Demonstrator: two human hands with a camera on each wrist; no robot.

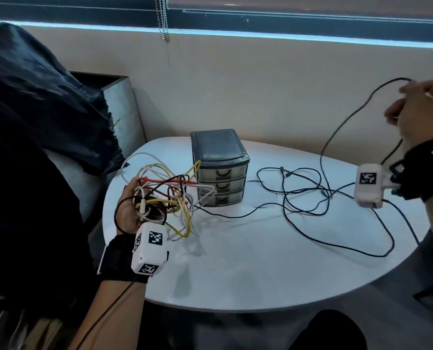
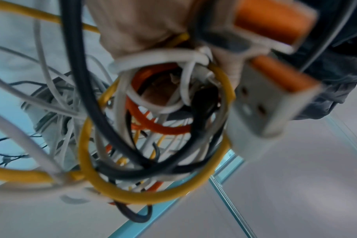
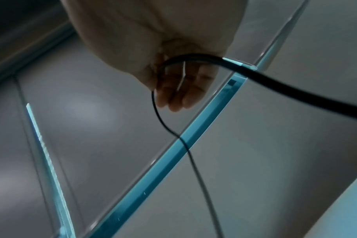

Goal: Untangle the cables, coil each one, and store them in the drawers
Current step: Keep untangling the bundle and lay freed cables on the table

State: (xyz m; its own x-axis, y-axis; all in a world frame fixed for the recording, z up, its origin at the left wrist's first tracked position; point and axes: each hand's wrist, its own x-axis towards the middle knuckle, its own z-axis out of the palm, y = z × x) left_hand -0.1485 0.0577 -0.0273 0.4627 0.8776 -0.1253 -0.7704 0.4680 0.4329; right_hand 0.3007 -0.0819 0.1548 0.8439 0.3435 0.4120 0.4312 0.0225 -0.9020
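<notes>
My left hand (image 1: pixel 132 208) holds a tangled bundle of cables (image 1: pixel 167 195) in yellow, white, red and black over the table's left edge. In the left wrist view the bundle (image 2: pixel 153 128) fills the frame, with a USB plug (image 2: pixel 273 106) close to the lens. A small grey drawer unit (image 1: pixel 219 168) with three shut drawers stands mid-table, touching the bundle. My right hand (image 1: pixel 417 109) is raised at the far right, holding a long black cable (image 1: pixel 341 125); the cable (image 3: pixel 194 58) loops over its fingers (image 3: pixel 179 95). The rest of it sprawls in loops on the table.
The white oval table (image 1: pixel 248 261) has bare surface at the front. A black bag (image 1: pixel 41 102) lies over a grey box at the left. A beige wall and a window blind with a bead chain (image 1: pixel 163 18) are behind.
</notes>
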